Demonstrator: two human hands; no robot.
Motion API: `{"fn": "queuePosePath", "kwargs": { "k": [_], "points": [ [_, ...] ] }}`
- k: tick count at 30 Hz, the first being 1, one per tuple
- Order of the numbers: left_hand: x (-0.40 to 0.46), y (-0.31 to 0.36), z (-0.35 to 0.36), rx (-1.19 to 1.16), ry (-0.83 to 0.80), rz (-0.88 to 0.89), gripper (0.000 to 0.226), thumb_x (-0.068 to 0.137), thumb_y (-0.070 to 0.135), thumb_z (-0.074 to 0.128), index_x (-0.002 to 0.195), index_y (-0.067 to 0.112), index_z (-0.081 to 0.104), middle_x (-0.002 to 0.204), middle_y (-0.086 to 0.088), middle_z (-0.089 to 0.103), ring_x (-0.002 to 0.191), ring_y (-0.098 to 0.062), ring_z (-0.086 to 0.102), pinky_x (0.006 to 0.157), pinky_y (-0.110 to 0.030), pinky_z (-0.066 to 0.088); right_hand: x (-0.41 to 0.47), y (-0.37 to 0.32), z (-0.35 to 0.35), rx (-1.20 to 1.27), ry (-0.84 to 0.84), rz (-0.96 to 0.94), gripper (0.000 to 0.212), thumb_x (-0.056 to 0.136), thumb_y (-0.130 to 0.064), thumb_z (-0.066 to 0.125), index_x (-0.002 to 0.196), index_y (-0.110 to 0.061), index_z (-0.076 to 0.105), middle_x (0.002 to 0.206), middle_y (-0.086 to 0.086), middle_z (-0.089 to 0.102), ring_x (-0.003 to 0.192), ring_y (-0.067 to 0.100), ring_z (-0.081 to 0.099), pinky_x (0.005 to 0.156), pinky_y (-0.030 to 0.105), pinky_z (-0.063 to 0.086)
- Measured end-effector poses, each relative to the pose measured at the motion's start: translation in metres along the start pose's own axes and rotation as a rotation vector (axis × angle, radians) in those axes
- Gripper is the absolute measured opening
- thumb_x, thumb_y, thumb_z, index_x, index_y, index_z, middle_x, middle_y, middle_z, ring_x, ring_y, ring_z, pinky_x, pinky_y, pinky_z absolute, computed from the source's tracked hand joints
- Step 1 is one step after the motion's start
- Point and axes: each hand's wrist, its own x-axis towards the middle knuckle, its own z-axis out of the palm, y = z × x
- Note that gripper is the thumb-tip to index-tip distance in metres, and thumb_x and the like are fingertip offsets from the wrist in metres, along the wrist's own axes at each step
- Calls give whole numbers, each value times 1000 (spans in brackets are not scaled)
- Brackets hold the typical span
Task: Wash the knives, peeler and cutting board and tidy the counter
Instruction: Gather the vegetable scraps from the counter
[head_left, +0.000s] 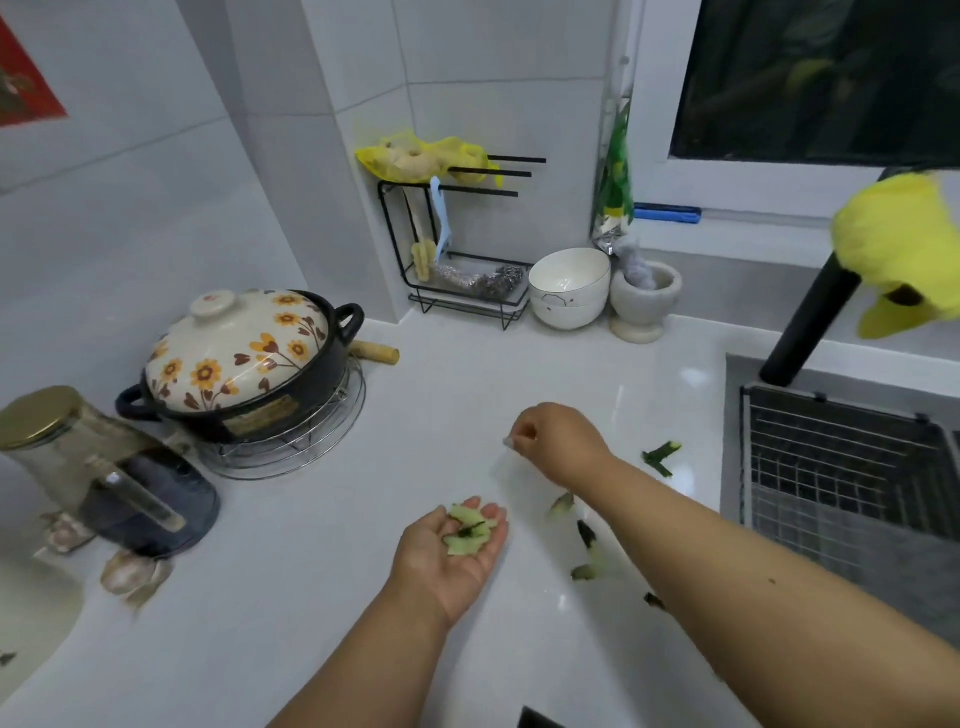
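Peelings cupped in the flat left hand could be spilled onto the table if tilted while the pinched-fingered right hand, its catch unclear, reaches beyond it.

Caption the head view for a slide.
Left hand cups pale green peel scraps while right hand pinches over the white counter.

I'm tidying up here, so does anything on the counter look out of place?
Yes: green peel scraps lie scattered on the white counter near the sink, more by the right forearm. The left hand cups some collected scraps.
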Motion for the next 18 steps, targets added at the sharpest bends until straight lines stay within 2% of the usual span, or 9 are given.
{"fn": "queuePosePath", "kwargs": {
  "k": [2, 4, 6, 11, 13, 15, 17, 18],
  "points": [
    [2, -1, 1, 39, 15, -1, 39, 103, 24, 37, 105, -8, 58, 100, -24, 61, 94, -37, 60, 87, -45, 47, 10, 32, -5, -133, -56, 283, 22, 91, -29, 57, 88, -8, 63, 93, 7, 63, 91, 26, 60, 71, 28, 42],
    [2, -3, 3, 51, 17, -5, 40, 102, 25, 38, 105, -9, 58, 101, -24, 61, 96, -37, 60, 88, -45, 47, 12, 48, 2, -274, -164, 390, 25, 89, -28, 58, 71, -13, 50, 76, 1, 54, 80, 23, 55, 61, 25, 40],
    [3, -5, 7, 57, 23, -12, 41, 102, 27, 39, 106, -9, 58, 103, -25, 61, 99, -37, 60, 87, -46, 48, 13, 54, 11, -325, -185, 376, 34, 89, -32, 58, 65, -16, 41, 67, -2, 45, 74, 20, 51, 55, 24, 37],
    [6, -10, 16, 67, 48, -22, 42, 101, 29, 41, 111, -9, 57, 107, -25, 61, 107, -37, 59, 87, -46, 49, 15, 47, 16, -321, -272, 360, 42, 90, -45, 57, 67, -14, 38, 67, -2, 41, 80, 20, 49, 70, 27, 40],
    [9, -12, 20, 76, 50, -26, 43, 101, 30, 41, 114, -8, 56, 108, -25, 60, 109, -37, 59, 90, -46, 49, 16, 45, 6, -243, -263, 319, 36, 89, -38, 59, 71, -10, 46, 67, -1, 44, 78, 20, 49, 65, 25, 40],
    [10, -15, 23, 93, 38, -36, 44, 101, 31, 41, 116, -8, 56, 110, -24, 60, 109, -37, 59, 90, -46, 49, 13, 41, -5, 43, -234, 216, 19, 85, -24, 66, 75, -11, 58, 67, -2, 53, 68, 15, 54, 58, 19, 42],
    [10, -19, 28, 95, 14, -55, 46, 101, 32, 40, 117, -8, 56, 113, -25, 60, 101, -37, 61, 86, -46, 50, 3, 27, -16, 277, -298, 92, 10, 83, -19, 72, 78, -12, 67, 64, -6, 60, 56, 4, 55, 51, 10, 41],
    [10, -21, 30, 83, -4, -69, 47, 102, 32, 38, 116, -9, 56, 114, -25, 61, 96, -37, 63, 82, -47, 51, 0, 22, -17, 306, -342, 46, 10, 84, -20, 72, 80, -11, 70, 64, -7, 62, 54, -1, 55, 48, 7, 38]
  ]
}}
